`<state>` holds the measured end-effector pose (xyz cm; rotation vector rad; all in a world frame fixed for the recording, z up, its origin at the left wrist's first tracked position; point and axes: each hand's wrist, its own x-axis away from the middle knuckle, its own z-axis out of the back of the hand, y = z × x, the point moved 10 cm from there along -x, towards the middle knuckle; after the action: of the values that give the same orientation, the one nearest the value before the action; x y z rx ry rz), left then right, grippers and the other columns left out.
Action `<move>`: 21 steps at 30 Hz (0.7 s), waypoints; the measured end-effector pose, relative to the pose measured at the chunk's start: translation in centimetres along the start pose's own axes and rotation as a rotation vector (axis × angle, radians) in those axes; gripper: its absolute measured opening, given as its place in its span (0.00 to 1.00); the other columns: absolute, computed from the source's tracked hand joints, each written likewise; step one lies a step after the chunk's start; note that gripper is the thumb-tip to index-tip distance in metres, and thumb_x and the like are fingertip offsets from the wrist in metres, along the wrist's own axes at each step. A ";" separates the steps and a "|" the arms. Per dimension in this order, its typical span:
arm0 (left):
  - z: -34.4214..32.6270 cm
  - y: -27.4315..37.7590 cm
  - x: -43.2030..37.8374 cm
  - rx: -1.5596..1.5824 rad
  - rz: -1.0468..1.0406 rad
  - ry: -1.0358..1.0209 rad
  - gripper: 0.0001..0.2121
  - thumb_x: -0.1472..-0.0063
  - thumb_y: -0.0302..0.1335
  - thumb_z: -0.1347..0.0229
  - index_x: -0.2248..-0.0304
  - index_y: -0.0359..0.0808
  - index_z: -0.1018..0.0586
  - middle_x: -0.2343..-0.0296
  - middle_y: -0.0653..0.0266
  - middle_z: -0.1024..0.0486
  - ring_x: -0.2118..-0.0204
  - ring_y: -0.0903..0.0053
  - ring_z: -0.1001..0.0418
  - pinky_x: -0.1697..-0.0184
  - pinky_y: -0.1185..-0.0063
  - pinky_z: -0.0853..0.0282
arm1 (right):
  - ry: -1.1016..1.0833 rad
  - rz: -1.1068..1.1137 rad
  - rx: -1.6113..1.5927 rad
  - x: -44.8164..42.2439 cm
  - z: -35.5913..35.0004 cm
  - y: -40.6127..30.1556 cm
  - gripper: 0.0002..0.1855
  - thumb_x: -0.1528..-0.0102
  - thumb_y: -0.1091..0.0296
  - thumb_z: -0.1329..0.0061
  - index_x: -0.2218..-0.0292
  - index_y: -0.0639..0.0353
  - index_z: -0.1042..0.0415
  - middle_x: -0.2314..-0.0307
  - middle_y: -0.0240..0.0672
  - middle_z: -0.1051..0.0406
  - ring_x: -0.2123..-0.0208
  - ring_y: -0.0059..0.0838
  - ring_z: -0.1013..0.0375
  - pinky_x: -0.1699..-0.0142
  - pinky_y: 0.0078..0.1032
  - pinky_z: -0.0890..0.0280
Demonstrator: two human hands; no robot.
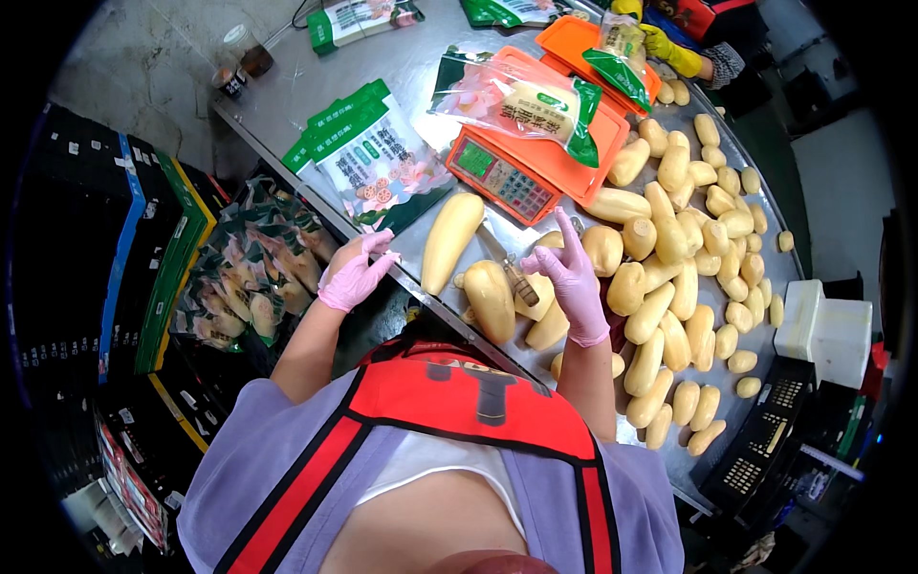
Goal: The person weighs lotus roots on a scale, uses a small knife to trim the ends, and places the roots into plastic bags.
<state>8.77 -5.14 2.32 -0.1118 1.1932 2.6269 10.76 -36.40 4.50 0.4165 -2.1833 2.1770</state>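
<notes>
My left hand (pixel 355 274), in a pink glove, hovers by the table's near edge, fingers apart and holding nothing. Its fingertips are close to a stack of green-and-white printed plastic bags (pixel 380 154). My right hand (pixel 574 283), also gloved in pink, has its index finger raised towards an orange digital scale (pixel 495 172) and holds nothing. On the scale's pan lies a clear-fronted bag (pixel 516 104) with a peeled lotus root segment inside. Between my hands are a wooden-handled knife (pixel 518 280), a long lotus root segment (pixel 452 240) and a thicker one (pixel 490 301).
Many peeled lotus root segments (pixel 670 244) are heaped on the metal table's right side. Across it, a co-worker's yellow-gloved hand (pixel 670 50) holds a filled bag (pixel 622 43) over another orange scale (pixel 570 39). Filled bags (pixel 251 280) sit low at left, beside stacked crates (pixel 161 265).
</notes>
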 end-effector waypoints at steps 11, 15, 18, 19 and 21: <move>-3.9 2.5 -3.0 -0.062 -0.127 -0.176 0.20 0.42 0.38 0.43 0.54 0.35 0.25 0.62 0.54 0.23 0.58 0.61 0.25 0.53 0.66 0.33 | 0.170 0.036 -0.024 4.6 2.4 -2.4 0.39 0.42 0.67 0.51 0.36 0.62 0.56 0.74 0.38 0.26 0.70 0.22 0.26 0.59 0.20 0.32; -4.3 4.8 -5.1 -0.100 -0.328 -0.222 0.19 0.44 0.31 0.40 0.55 0.32 0.25 0.64 0.53 0.23 0.61 0.63 0.23 0.58 0.73 0.29 | 0.325 0.061 -0.038 7.0 2.8 -3.5 0.39 0.41 0.67 0.52 0.36 0.62 0.58 0.77 0.36 0.27 0.72 0.22 0.26 0.63 0.19 0.32; -3.1 5.4 -7.6 0.002 -0.272 -0.269 0.21 0.45 0.33 0.39 0.54 0.32 0.26 0.64 0.53 0.24 0.59 0.62 0.25 0.55 0.72 0.31 | 0.467 0.078 -0.045 8.1 3.5 -2.9 0.38 0.41 0.67 0.53 0.36 0.61 0.58 0.77 0.36 0.26 0.74 0.23 0.26 0.61 0.20 0.33; -1.4 6.9 -9.5 0.048 -0.194 -0.298 0.24 0.46 0.34 0.38 0.52 0.32 0.27 0.62 0.52 0.25 0.57 0.60 0.27 0.52 0.70 0.32 | 0.512 0.071 -0.037 8.8 3.9 -2.8 0.38 0.40 0.67 0.53 0.36 0.61 0.58 0.76 0.36 0.26 0.74 0.23 0.26 0.61 0.21 0.33; 2.5 4.4 -13.9 0.051 -0.214 0.014 0.30 0.48 0.36 0.37 0.48 0.33 0.32 0.55 0.51 0.29 0.51 0.57 0.31 0.46 0.70 0.36 | 0.572 0.052 -0.033 9.8 3.7 -2.6 0.37 0.40 0.67 0.54 0.36 0.61 0.58 0.75 0.37 0.25 0.74 0.23 0.27 0.61 0.21 0.33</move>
<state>21.09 -8.78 9.65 -0.2348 1.1812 2.4134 2.47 -41.64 8.97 -0.2434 -1.9140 1.9532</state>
